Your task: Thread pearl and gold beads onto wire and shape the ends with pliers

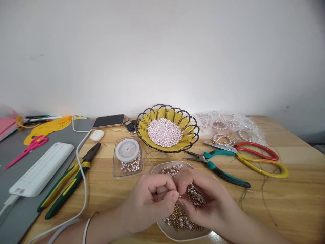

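Over a pale bowl (164, 234) of gold and pearl-white beads, both of my hands meet at the fingertips. My left hand (154, 196) is closed in a pinch, thumb against the bent fingers. My right hand (203, 196) pinches from the other side. A small gold bead (180, 196) shows between the two sets of fingertips; whether a thread runs through it is too small to tell. The hands hide the middle of the bowl. Gold beads (177, 217) mixed with pearls lie below the fingers.
Behind the bowl stands a yellow basket (188, 134) of pearl beads. Left of it, a clear box (115, 169) holds a spool (127, 150). Green-handled pliers (73, 179) and a white cable (83, 183) lie left; needle-nose pliers (215, 171), scissors (259, 156) and pearl rings (223, 139) lie right.
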Demonstrator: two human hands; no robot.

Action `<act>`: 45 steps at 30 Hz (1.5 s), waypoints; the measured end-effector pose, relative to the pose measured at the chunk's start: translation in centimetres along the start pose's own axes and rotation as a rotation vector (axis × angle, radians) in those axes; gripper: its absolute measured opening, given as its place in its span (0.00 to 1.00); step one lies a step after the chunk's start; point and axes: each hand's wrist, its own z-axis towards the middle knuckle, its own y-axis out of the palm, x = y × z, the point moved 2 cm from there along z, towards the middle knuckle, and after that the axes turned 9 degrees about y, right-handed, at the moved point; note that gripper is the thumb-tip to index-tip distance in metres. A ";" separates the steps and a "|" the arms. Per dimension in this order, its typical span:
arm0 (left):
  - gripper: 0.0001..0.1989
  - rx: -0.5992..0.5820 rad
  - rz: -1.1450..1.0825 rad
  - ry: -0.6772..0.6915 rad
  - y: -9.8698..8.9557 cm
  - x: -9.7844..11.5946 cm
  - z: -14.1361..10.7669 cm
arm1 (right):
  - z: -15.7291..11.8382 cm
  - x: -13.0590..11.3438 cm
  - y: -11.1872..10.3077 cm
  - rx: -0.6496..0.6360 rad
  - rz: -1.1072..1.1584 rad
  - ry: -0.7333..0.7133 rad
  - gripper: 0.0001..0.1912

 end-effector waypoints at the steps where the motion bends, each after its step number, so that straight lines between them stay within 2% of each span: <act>1: 0.12 0.004 -0.004 -0.005 0.0 0.0 0.0 | 0.0 0.0 0.0 -0.003 0.004 0.004 0.13; 11: 0.11 0.016 0.035 -0.052 -0.1 -0.7 -0.3 | -0.6 -0.2 0.9 0.028 -0.027 0.035 0.12; 15: 0.11 0.009 0.074 -0.043 0.0 -0.9 -0.5 | -0.7 -0.1 1.2 0.000 -0.020 0.058 0.11; 31: 0.12 0.105 0.032 -0.035 -0.7 0.1 -0.2 | -0.4 -0.1 0.3 0.018 0.062 0.132 0.10; 39: 0.16 0.157 -0.077 -0.070 -2.0 -1.1 1.1 | 0.2 0.1 0.0 0.025 0.169 0.182 0.11; 45: 0.22 0.178 -0.239 -0.088 -1.6 -1.0 1.1 | 0.4 0.2 0.0 0.044 0.169 0.195 0.09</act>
